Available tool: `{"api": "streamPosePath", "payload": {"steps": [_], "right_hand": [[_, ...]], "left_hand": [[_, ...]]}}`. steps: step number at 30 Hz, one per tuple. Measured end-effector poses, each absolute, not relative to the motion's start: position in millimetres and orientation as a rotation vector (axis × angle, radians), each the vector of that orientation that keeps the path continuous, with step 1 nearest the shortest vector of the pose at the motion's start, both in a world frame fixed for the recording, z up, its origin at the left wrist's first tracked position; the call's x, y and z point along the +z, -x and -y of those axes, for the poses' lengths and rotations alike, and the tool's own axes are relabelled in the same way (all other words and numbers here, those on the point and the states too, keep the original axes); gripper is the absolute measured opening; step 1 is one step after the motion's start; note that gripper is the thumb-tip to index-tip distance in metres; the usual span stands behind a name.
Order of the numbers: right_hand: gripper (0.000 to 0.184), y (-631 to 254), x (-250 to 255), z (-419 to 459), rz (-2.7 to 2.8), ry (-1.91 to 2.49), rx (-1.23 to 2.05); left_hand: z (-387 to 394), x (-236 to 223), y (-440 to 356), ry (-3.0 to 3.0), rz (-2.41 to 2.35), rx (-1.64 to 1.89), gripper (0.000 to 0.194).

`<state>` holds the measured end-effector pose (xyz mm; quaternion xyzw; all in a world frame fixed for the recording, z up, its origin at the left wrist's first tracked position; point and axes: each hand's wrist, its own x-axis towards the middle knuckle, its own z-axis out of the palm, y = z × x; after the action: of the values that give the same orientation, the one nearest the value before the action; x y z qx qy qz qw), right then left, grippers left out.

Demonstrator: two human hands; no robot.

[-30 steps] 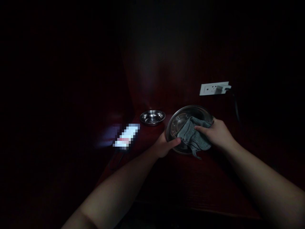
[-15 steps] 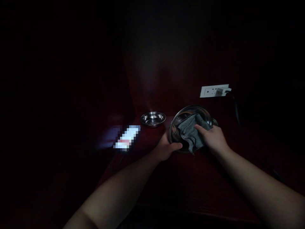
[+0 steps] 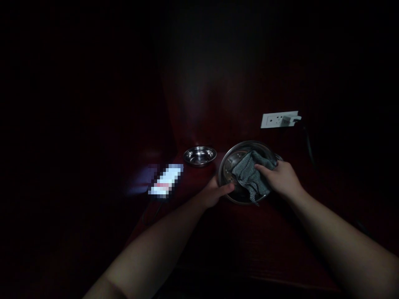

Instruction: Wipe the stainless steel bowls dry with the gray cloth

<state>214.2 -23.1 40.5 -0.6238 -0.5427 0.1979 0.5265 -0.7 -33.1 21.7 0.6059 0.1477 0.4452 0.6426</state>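
Observation:
In dim light, my left hand (image 3: 215, 193) grips the near left rim of a large steel bowl (image 3: 232, 160), tilted toward me, thumb over the edge. My right hand (image 3: 282, 179) presses a grey-green cloth (image 3: 249, 176) against the inside of that bowl, fingers closed on the fabric. A smaller steel bowl (image 3: 200, 155) rests on the dark red wooden table (image 3: 249, 241) to the left, apart from both hands.
A lit phone screen (image 3: 166, 180) lies on the table at the left with a cable trailing toward me. A white wall socket (image 3: 278, 119) with a plug and dark cord sits behind the bowl at right. Everything else is in darkness.
The large bowl has tipped back to a flatter tilt and the cloth has shifted slightly inside it with my right hand. The small bowl and phone stay put.

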Motion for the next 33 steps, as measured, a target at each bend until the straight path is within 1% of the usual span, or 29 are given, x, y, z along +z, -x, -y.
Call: {"api": "streamPosePath", "payload": {"steps": [3,8,13,17,22,23,26,27,30,33], "right_hand": [[0.023,-214.0,45.1,25.6,1.299,1.523,0.495],[0.021,-214.0,44.5,26.1,1.360,1.483,0.445],[0.021,-213.9,41.7,23.5,1.383,1.521,0.397],[0.025,-214.8,39.7,21.1,1.422,1.555,0.355],[0.030,-213.5,36.7,20.7,1.462,1.641,0.381],[0.032,-213.1,35.8,20.9,1.458,1.622,0.325],[0.050,-212.6,33.1,22.1,1.436,1.652,0.085],[0.052,-212.4,32.8,22.9,1.447,1.653,-0.032],[0.051,-209.9,34.6,26.7,1.519,1.640,-0.389],[0.046,-203.8,38.8,32.2,1.575,1.617,-0.628]], "left_hand": [[31.7,20.2,1.4,-1.370,-0.348,1.038,0.069],[31.7,20.5,-1.1,-1.338,-0.379,1.031,0.057],[30.3,17.4,-2.3,-1.279,-0.436,1.032,0.057],[30.0,15.7,-2.2,-1.248,-0.431,1.033,0.056],[32.2,17.8,-2.2,-1.192,-0.505,0.996,0.055],[32.8,18.5,-2.3,-1.179,-0.521,0.997,0.053],[34.8,20.3,-2.7,-1.166,-0.567,0.987,0.050],[35.5,20.7,-2.8,-1.166,-0.572,0.986,0.049],[37.2,21.2,-3.4,-1.143,-0.587,1.001,0.046],[37.1,20.0,-3.8,-1.121,-0.592,0.999,0.050]]}}
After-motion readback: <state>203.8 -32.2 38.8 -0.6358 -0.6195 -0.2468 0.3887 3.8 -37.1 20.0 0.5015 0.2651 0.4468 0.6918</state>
